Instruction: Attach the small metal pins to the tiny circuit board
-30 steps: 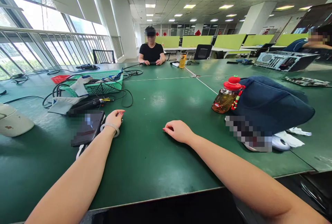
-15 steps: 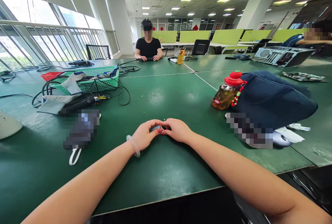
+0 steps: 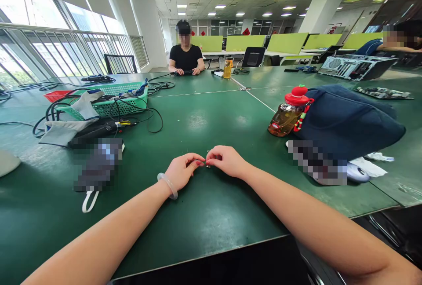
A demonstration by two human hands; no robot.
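Above the green table, my two hands meet fingertip to fingertip. My left hand, with a pale bangle on its wrist, pinches thumb and forefinger together. My right hand is curled, its thumb and fingers closed at the same spot. Tiny light-coloured bits show at the right fingertips, above and below them. They are too small and too covered to name, and whether the left fingertips grip them too is hidden.
At left are a green basket with cables and gloves, and a dark pouch with a white strap. At right stand a red-lidded bottle and a navy bag. A person sits opposite.
The grey piece that showed between my left fingers is no longer visible. My left fingers have straightened into a pinch, and my right hand has curled more. The view has shifted slightly.
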